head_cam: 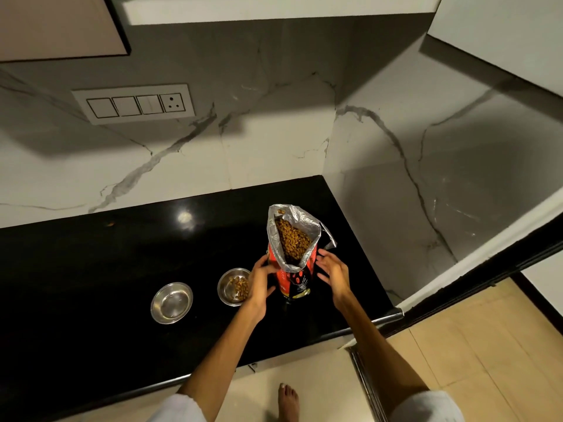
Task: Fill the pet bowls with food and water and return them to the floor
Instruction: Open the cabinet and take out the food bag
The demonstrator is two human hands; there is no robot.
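Two hands flank the upright food bag (294,269) on the black worktop (91,269). Left hand (261,281): fingers curled against the bag's left side, touching it. Right hand (333,269): fingers spread and relaxed, just beside the bag, apart from it as far as can be told. Bag mouth stands open, kibble (293,240) high inside. Risk: the tall bag tips if released unevenly, spilling kibble across the worktop. Food bowl (234,286), just left of the left hand, holds some kibble; a wrist knock may slide it. Water bowl (172,303), further left, looks dry. Both bowls sit near the worktop edge, above the floor (457,345).
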